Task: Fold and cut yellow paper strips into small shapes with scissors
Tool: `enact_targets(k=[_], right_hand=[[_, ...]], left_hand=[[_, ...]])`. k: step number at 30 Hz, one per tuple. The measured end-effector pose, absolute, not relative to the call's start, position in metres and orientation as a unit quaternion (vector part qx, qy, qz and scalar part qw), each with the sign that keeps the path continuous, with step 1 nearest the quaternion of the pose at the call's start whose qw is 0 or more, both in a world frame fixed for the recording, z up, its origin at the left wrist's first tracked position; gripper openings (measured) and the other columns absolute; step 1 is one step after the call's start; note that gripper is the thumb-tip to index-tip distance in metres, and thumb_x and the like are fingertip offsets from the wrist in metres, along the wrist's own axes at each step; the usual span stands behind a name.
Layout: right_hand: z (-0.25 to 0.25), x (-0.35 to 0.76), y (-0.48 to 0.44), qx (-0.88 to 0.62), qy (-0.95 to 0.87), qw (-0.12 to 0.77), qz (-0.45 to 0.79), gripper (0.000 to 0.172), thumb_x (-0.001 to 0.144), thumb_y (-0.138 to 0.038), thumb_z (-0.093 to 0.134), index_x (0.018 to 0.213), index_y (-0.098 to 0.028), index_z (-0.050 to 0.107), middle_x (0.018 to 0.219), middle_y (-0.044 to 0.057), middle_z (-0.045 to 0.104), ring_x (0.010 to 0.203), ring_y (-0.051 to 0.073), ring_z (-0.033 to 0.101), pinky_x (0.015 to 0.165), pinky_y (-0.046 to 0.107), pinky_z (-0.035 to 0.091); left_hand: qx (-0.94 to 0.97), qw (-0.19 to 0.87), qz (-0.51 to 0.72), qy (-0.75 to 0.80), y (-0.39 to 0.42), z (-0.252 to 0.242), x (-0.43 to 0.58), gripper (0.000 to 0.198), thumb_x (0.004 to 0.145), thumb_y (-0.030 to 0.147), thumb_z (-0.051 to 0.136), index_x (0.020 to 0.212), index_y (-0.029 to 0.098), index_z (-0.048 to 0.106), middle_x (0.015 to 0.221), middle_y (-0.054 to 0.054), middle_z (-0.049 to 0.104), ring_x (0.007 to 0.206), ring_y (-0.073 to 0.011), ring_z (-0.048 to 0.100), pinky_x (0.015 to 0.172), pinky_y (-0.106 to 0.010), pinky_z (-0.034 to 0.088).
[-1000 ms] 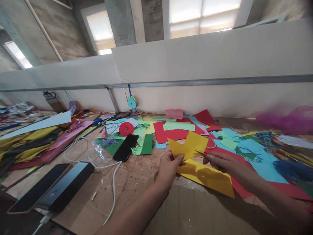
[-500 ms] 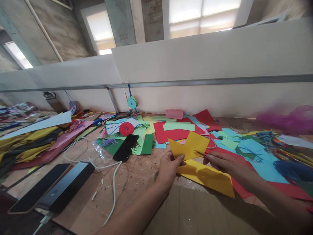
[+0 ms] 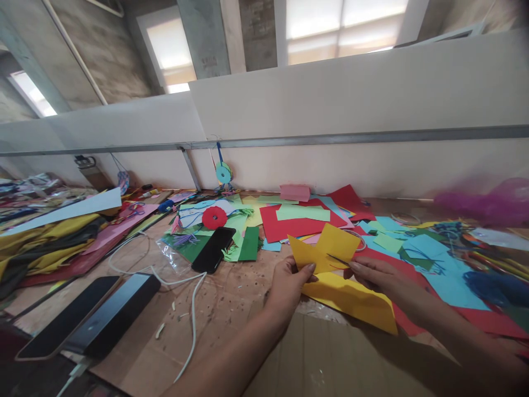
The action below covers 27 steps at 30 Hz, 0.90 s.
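In the head view my left hand [image 3: 287,284] pinches the left part of a yellow sheet of paper [image 3: 336,242] between thumb and fingers. The sheet has a V-shaped gap in its upper edge and is held above the table. My right hand [image 3: 374,273] is closed around a thin, dark, pointed tool [image 3: 338,258], whose tip lies against the yellow sheet; its grip is hidden in the fingers. Another yellow paper piece [image 3: 355,303] lies below both hands, partly in shadow, on the brown cardboard [image 3: 326,358].
Red paper [image 3: 273,223] and blue paper [image 3: 450,281] spread behind and to the right. At left are a black phone [image 3: 214,251], another phone [image 3: 68,320], a power bank [image 3: 111,314] and a white cable [image 3: 193,325]. A white panel [image 3: 351,105] stands behind the table.
The yellow sheet and both hands have shifted slightly to the right, and the sheet has tilted a little. The tool's tip is still against the sheet.
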State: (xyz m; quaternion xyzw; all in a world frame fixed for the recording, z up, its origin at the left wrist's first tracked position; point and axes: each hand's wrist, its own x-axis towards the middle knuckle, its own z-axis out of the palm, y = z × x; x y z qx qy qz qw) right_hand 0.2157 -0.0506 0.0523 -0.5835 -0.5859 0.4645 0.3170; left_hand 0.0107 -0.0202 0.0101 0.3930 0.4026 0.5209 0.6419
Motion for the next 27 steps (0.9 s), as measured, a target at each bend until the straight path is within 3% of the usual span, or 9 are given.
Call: enact_targets(k=[6,16,27], right_hand=[[0.0493,0.2135,-0.0516,-0.589,-0.570,0.323,0.472,0.047,0.080,-0.067,0.055,0.083,-0.023,0.069,0.071,0.002,0.053,0.068,0.020,0.043,0.062,0.031,0.036],[0.0472,0.2139,-0.0517,-0.577,-0.557,0.333,0.495,0.040,0.083,-0.062,0.056,0.080,-0.022,0.063,0.074,0.001,0.052,0.070,0.019,0.042,0.065,0.031,0.033],[0.0466,0.2120,-0.0529,-0.560,-0.545,0.341,0.522,0.041,0.084,-0.060,0.058,0.076,-0.020,0.061,0.069,-0.002,0.042,0.065,0.016,0.037,0.061,0.029,0.030]], left_hand=[[0.396,0.648,0.505,0.410,-0.0236,0.0129,0.0120,0.036,0.058,0.035,0.083,0.084,0.012,0.073,0.072,-0.006,0.070,0.056,-0.0121,0.060,0.055,-0.021,0.044],[0.408,0.646,0.501,0.406,-0.0230,0.0093,0.0128,0.035,0.060,0.035,0.083,0.084,0.011,0.073,0.071,-0.007,0.070,0.057,-0.0120,0.060,0.055,-0.020,0.044],[0.406,0.663,0.494,0.389,-0.0237,0.0109,0.0142,0.034,0.057,0.035,0.084,0.080,0.011,0.073,0.071,-0.007,0.071,0.055,-0.0113,0.059,0.056,-0.021,0.044]])
